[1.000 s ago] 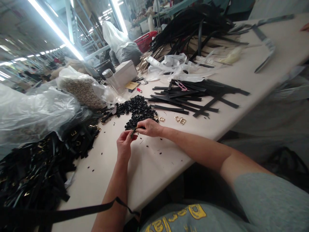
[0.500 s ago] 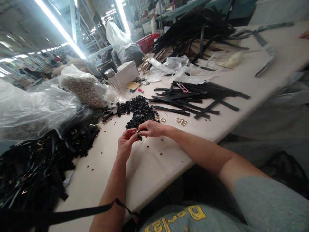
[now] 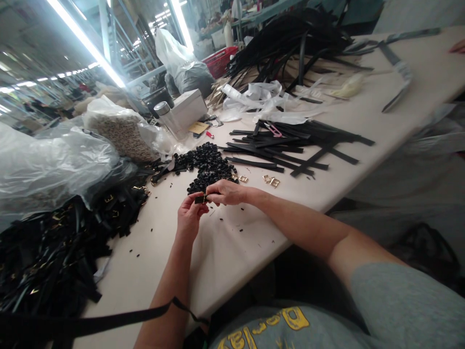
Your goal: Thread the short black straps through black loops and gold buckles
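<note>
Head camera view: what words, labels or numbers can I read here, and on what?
Grey shirt: yellow print, cut off and distorted, unreadable.
Yellow card beside white box: too small.
Small black piece between left hand and right hand: no visible marking.

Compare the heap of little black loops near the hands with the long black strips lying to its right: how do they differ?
The black loops are tiny and curled; the black strips are long, flat and straight. The loops are heaped in a loose mound; the strips lie spread out, some crossing. The loops sit just beyond the right hand; the strips lie farther off. Both are black, on the pale table.
</note>
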